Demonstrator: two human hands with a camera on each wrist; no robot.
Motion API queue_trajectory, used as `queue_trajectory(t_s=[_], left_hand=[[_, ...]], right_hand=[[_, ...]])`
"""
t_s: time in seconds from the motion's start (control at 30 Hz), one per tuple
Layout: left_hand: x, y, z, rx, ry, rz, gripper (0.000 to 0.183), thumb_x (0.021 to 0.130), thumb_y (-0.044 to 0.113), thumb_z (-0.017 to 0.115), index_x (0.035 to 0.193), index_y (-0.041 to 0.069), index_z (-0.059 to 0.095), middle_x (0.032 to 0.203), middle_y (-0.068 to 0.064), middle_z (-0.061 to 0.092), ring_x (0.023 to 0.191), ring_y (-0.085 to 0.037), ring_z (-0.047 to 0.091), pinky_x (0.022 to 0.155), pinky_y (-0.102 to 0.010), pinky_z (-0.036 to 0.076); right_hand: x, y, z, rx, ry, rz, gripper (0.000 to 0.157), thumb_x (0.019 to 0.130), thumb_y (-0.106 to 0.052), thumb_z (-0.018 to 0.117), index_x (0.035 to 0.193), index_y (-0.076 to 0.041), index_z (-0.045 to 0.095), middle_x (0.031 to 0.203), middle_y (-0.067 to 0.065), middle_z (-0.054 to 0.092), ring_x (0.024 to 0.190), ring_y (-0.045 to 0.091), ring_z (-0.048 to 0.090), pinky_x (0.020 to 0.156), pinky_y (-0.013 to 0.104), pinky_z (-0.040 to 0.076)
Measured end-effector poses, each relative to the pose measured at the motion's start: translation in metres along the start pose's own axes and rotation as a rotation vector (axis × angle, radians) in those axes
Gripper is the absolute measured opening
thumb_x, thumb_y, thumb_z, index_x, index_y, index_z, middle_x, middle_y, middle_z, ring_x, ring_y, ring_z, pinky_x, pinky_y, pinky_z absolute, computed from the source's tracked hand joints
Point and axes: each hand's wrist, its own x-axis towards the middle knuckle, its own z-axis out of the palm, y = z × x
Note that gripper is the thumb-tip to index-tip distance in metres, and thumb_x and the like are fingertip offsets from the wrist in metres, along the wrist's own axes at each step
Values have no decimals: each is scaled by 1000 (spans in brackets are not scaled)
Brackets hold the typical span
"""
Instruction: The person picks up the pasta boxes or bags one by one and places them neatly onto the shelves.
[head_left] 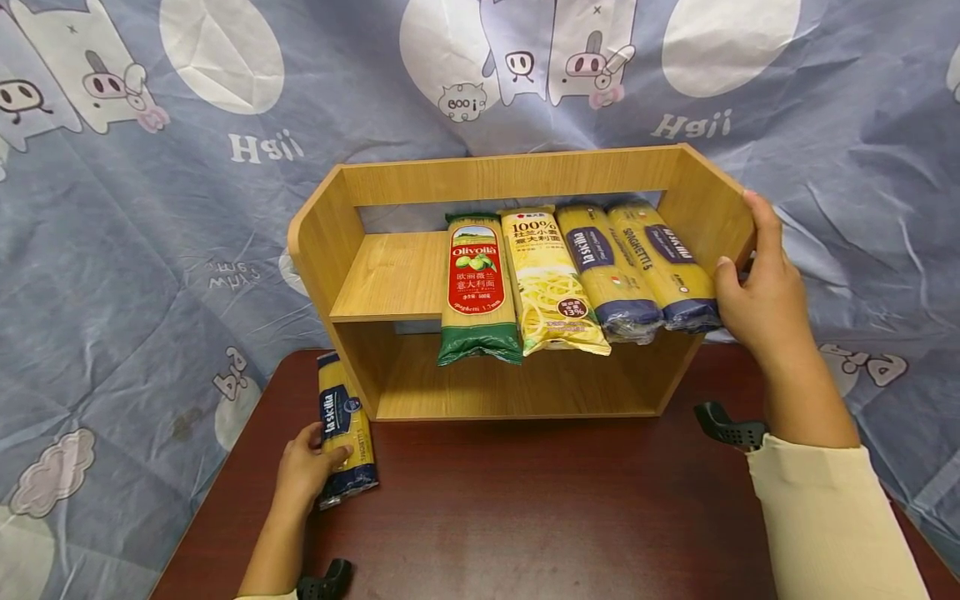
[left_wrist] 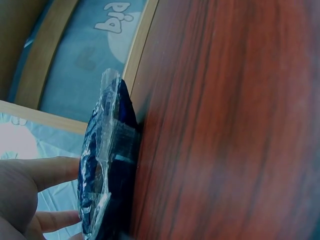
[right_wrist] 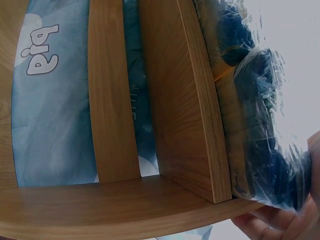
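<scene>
My left hand (head_left: 306,468) grips a blue-and-yellow pack of spaghetti (head_left: 358,439) lying on the table beside the shelf's left foot, thumb across its top. In the left wrist view the pack's crinkled dark end (left_wrist: 107,150) shows beside the fingers. My right hand (head_left: 772,304) holds the front edge of the wooden shelf's (head_left: 517,177) right side panel, fingers outside and thumb inside by the end of the rightmost spaghetti pack (head_left: 663,258). Left of that pack lie another blue-and-yellow pack (head_left: 611,271), a pale yellow pasta pack (head_left: 543,262) and a green-ended Olivoila spaghetti pack (head_left: 477,275).
The packs lie side by side on the upper board (head_left: 393,271), their ends jutting past its front edge. Below is a lower board (head_left: 510,392). The shelf stands on a dark red table (head_left: 540,508), against a blue patterned cloth (head_left: 187,192).
</scene>
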Motion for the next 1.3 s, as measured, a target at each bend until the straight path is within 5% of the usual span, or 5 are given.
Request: queue_trajectory(t_s=[0.2,0.43,0.77,1.3], left_hand=[[2,-3,-4,14,-14,-17,83,87,34,78,150,0,37,131,-29,55,107,-36,61,85,-43,54],[3,-9,-8,-104,-69,-62,72,90,29,75,139,-10,39,117,-31,64,79,-16,68,66,-28,55],[8,-12,-9,-279,-175,-103,64,94,29,72,136,-8,42,102,-9,69,75,-11,64,67,-28,53],[12,-10,-10,-586,-272,-160,39,98,21,66,124,4,44,95,7,65,86,-6,65,76,-26,56]], right_hand=[[0,-1,-1,-4,1,5,70,99,-18,47,158,-42,17,145,37,47,116,60,51,91,70,36],[-1,-3,-1,-8,-11,11,71,99,-19,46,158,-42,16,146,37,46,119,62,52,93,70,37],[-1,-3,0,10,2,1,70,99,-16,47,158,-41,18,147,35,46,119,60,51,94,70,37],[-1,-3,0,2,1,8,71,99,-17,47,158,-41,17,147,35,46,119,62,51,93,70,37]])
